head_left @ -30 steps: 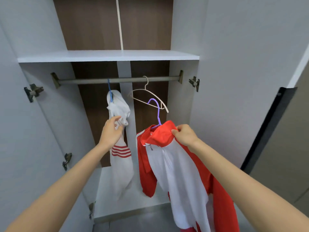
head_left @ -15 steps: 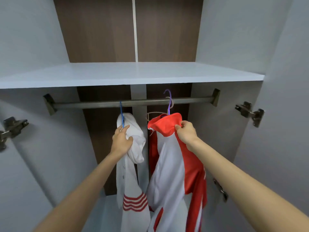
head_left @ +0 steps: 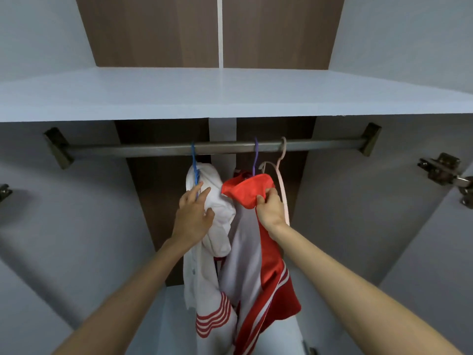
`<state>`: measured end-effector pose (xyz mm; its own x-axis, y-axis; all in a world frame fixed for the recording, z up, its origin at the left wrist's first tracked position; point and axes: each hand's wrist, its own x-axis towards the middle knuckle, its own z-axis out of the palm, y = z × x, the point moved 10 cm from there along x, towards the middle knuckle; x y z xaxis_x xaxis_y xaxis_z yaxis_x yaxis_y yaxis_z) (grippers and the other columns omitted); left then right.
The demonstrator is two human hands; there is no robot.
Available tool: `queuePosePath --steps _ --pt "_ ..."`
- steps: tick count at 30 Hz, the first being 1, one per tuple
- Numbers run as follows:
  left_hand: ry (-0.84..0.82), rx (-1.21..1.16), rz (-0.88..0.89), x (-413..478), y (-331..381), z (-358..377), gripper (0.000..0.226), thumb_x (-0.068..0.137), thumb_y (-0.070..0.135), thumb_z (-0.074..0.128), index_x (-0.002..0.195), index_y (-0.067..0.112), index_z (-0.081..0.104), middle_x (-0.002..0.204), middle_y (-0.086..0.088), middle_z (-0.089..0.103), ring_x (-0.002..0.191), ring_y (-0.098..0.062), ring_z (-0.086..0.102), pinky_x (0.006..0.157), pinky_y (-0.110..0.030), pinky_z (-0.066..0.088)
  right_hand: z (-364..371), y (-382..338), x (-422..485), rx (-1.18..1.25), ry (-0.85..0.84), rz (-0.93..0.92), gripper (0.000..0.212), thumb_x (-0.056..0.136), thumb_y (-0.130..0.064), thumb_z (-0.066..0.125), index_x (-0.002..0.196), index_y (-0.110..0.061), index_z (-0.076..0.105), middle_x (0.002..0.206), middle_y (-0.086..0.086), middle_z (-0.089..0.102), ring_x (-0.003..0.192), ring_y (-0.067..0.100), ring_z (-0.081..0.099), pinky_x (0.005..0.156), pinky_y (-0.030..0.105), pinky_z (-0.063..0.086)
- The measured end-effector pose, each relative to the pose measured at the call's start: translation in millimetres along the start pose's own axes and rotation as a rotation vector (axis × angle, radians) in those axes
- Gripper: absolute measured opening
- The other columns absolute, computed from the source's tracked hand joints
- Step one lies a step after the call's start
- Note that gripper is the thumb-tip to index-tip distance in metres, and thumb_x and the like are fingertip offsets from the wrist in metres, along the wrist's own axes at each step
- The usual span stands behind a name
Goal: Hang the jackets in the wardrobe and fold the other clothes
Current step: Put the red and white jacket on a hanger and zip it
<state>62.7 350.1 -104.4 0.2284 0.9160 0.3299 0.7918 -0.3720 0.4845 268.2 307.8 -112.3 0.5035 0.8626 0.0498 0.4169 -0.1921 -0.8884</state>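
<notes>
Here, the left hand (head_left: 194, 213), fingers spread, is resting on the white jacket with red cuff stripes (head_left: 223, 210), hanging from a thin blue hanger (head_left: 193, 160) on the dark metal rail (head_left: 128, 149). Just right, the right hand (head_left: 272, 211) is pinching the red collar (head_left: 245, 190) of the red-and-white jacket (head_left: 271, 272) on a purple hanger (head_left: 255, 158).

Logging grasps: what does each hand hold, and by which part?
The right hand pinches the red jacket by its collar; the left hand rests on the white jacket, gripping nothing.
</notes>
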Motion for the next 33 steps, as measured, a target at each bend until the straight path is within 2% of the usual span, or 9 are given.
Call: queuePosePath --steps 3,6,9,12,14,16,23,28,33 --pt "-0.011 0.099 -0.013 -0.4 0.2 -1.5 0.056 0.095 0.027 0.051 0.148 0.022 0.032 0.157 -0.001 0.021 0.144 -0.027 0.014 0.115 -0.045 0.023 0.9 3.1 1.4 -0.047 -0.063 0.01 0.024 0.091 -0.009 0.055 0.115 -0.009 0.055 0.117 0.014 0.06 0.108 0.03 0.058 0.093 0.033 0.044" --pt "-0.032 0.18 0.007 -6.4 10.6 -2.5 0.056 0.097 0.029 0.047 0.149 0.025 0.028 0.158 -0.002 0.019 0.147 -0.024 0.004 0.117 -0.052 0.004 -4.2 -2.1 -1.6 -0.063 -0.122 -0.004 0.033 0.086 -0.006 0.057 0.119 -0.008 0.054 0.122 0.017 0.055 0.114 0.032 0.055 0.102 0.042 0.043" --pt "-0.021 0.189 0.062 -18.0 34.5 -9.8 0.056 0.096 0.026 0.047 0.149 0.027 0.028 0.156 -0.001 0.023 0.147 -0.019 0.005 0.115 -0.053 -0.006 -21.0 -17.0 -15.1 -0.097 -0.125 -0.101 0.035 0.087 -0.007 0.058 0.122 -0.009 0.053 0.124 0.012 0.055 0.117 0.025 0.052 0.104 0.038 0.042" --pt "0.008 0.113 0.128 -35.4 63.9 -24.9 0.056 0.095 0.022 0.048 0.148 0.025 0.03 0.153 0.0 0.031 0.145 -0.019 0.016 0.117 -0.05 0.002 -43.5 -30.8 -38.2 -0.077 -0.117 -0.219 0.029 0.09 -0.005 0.057 0.118 -0.011 0.058 0.118 0.005 0.058 0.111 0.016 0.055 0.095 0.023 0.044" --pt "0.025 0.036 0.178 -51.0 84.8 -35.6 0.054 0.095 0.019 0.048 0.147 0.021 0.034 0.149 -0.001 0.038 0.14 -0.019 0.028 0.118 -0.045 0.017 -63.8 -35.8 -59.0 -0.086 -0.099 -0.286 0.024 0.091 -0.004 0.055 0.112 -0.014 0.062 0.107 -0.002 0.06 0.1 0.009 0.056 0.082 0.009 0.042" --pt "0.018 -0.012 0.205 -69.7 104.5 -42.0 0.053 0.095 0.019 0.048 0.146 0.021 0.035 0.146 -0.001 0.042 0.134 -0.02 0.037 0.112 -0.04 0.03 -85.1 -34.2 -82.3 -0.106 -0.092 -0.32 0.022 0.093 -0.006 0.053 0.108 -0.017 0.064 0.099 -0.006 0.061 0.091 0.006 0.058 0.072 0.005 0.041" --pt "-0.033 0.008 0.284 -170.3 170.6 -28.7 0.05 0.097 0.023 0.046 0.146 0.023 0.036 0.144 -0.002 0.045 0.13 -0.02 0.044 0.107 -0.039 0.04 -161.7 21.1 -188.7 -0.243 -0.039 -0.329 0.02 0.096 -0.012 0.05 0.108 -0.02 0.064 0.102 -0.005 0.066 0.093 0.011 0.062 0.074 0.016 0.044" --pt "-0.131 0.05 0.283 -277.0 212.9 -2.9 0.048 0.098 0.028 0.047 0.145 0.025 0.037 0.143 -0.001 0.047 0.128 -0.023 0.048 0.102 -0.04 0.042 -214.6 77.8 -287.7 -0.372 -0.061 -0.289 0.023 0.094 -0.009 0.051 0.111 -0.017 0.064 0.106 0.0 0.068 0.097 0.016 0.062 0.088 0.03 0.048" --pt "-0.189 0.096 0.347 -371.4 257.1 2.4 0.049 0.097 0.023 0.044 0.145 0.023 0.036 0.141 -0.001 0.047 0.124 -0.023 0.048 0.1 -0.038 0.043 -267.4 122.0 -378.2 -0.436 -0.078 -0.217 0.023 0.096 -0.015 0.048 0.114 -0.02 0.062 0.111 -0.001 0.066 0.09 0.017 0.06 0.085 0.037 0.051"
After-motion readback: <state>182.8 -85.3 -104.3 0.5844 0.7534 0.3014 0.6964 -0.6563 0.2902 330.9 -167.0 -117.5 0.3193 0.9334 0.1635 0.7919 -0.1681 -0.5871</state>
